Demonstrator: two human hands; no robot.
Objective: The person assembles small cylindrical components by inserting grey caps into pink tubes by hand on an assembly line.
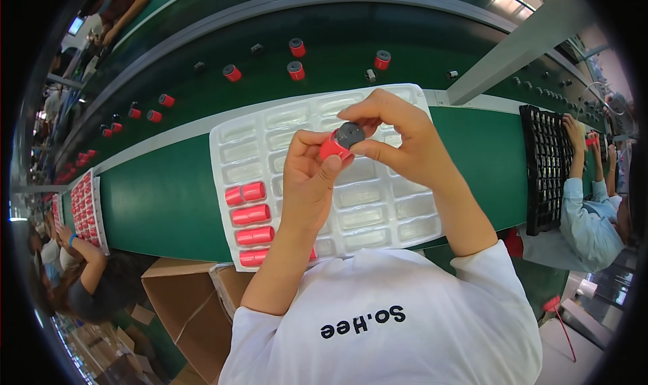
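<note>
Over a white moulded tray (214, 157), my left hand (305, 189) grips a short red cylinder (330, 150) between thumb and fingers. Its dark grey top part (349, 134) is pinched by the thumb and fingers of my right hand (399, 130). The grey part sits against the red one; whether they are fully joined I cannot tell. Several longer red cylinders (250, 215) lie on their sides in the tray's near left pockets, one row partly behind my left forearm.
Beyond the tray, a green conveyor (263, 91) carries scattered red-and-grey pieces (295, 70) and small dark parts. A metal post (503, 51) slants up at right. Co-workers sit on both sides, one by a black tray (543, 169). A cardboard box (179, 297) stands low left.
</note>
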